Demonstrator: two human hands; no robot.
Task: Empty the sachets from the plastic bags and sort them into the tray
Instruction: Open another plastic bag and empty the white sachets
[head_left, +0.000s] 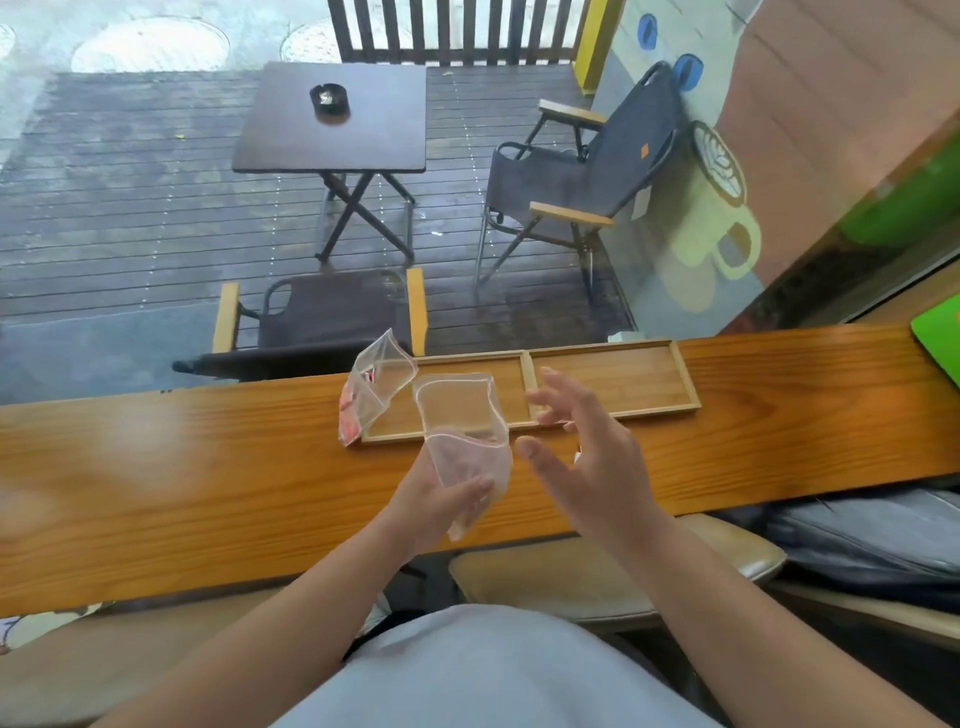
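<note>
My left hand (441, 506) grips a clear plastic bag (462, 436) by its lower end, mouth open and pointing up over the near edge of the tray. My right hand (587, 457) hovers just right of that bag, fingers spread, holding nothing. The wooden tray (685, 387) has two compartments and lies along the far side of the counter; both show bare wood. A second clear bag (376, 382) leans at the tray's left end, with red sachets (350, 421) inside near its bottom. A small white scrap peeks out beside my right palm.
The long wooden counter (182, 467) runs across the view. A green sheet (940, 340) lies at its far right. Behind glass are a folding table, an ashtray and two chairs. Stools and a grey bag (872, 540) sit below the counter.
</note>
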